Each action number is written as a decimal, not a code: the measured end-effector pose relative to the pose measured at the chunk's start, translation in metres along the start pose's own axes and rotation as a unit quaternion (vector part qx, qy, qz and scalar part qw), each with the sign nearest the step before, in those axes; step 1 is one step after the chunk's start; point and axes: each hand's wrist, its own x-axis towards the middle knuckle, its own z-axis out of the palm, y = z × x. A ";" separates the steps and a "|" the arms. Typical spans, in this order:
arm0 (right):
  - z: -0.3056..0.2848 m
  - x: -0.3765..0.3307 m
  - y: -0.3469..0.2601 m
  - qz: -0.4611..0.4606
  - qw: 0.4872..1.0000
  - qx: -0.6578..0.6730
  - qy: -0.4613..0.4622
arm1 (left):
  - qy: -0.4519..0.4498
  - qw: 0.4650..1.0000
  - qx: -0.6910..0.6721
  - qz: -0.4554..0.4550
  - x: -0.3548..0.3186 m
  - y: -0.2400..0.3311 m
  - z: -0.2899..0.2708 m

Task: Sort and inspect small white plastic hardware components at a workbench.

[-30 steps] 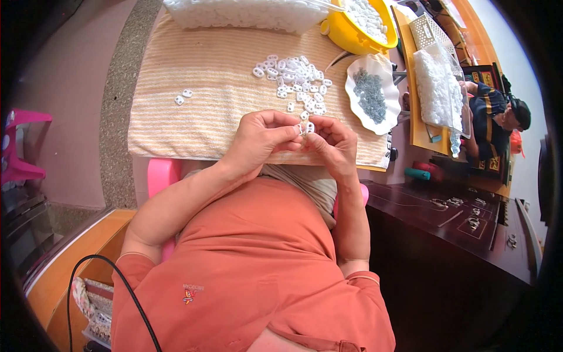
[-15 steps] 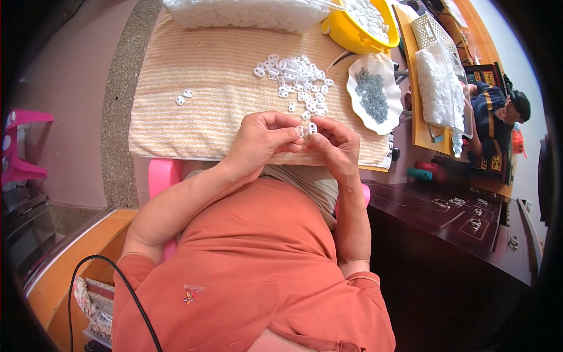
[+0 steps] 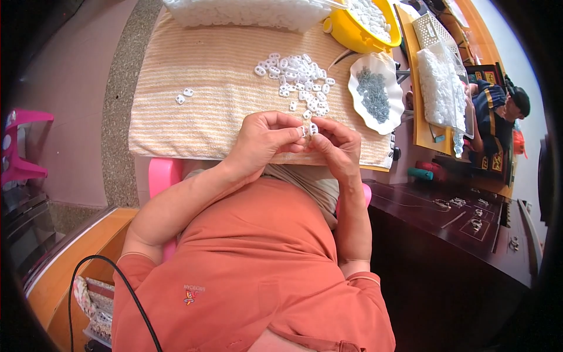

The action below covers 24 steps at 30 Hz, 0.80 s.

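The left hand (image 3: 264, 138) and the right hand (image 3: 335, 146) met just above the near edge of the striped cloth (image 3: 205, 100), fingertips pinched together on a small white plastic piece (image 3: 309, 129) held between them; the left thumb and forefinger closed on it from nine o'clock, the right fingers from three o'clock. Whether each hand gripped a separate part or both shared one piece could not be told. At twelve o'clock from the hands lay a loose heap of white plastic pieces (image 3: 299, 76) on the cloth, and two stray ones (image 3: 184, 95) sat well apart at ten o'clock. At one o'clock stood a white scalloped dish (image 3: 359, 88) holding small grey metal bits (image 3: 374, 94), with a yellow bowl (image 3: 352, 35) of white parts beyond it. A long white tray (image 3: 246, 13) ran along the cloth's far edge. At three o'clock another person (image 3: 498, 111) sat nearby.
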 end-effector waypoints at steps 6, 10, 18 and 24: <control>0.001 0.000 0.000 -0.001 1.000 -0.008 -0.002 | 0.001 1.000 0.003 -0.001 0.001 -0.002 -0.001; 0.001 0.000 -0.001 0.003 1.000 0.000 -0.006 | 0.001 1.000 0.005 -0.002 0.001 -0.002 -0.001; 0.003 -0.001 -0.002 0.007 1.000 0.012 -0.008 | -0.004 1.000 0.003 -0.004 0.001 -0.003 -0.001; 0.001 -0.001 0.000 0.010 1.000 0.010 -0.017 | -0.004 1.000 0.012 -0.006 -0.001 -0.001 0.001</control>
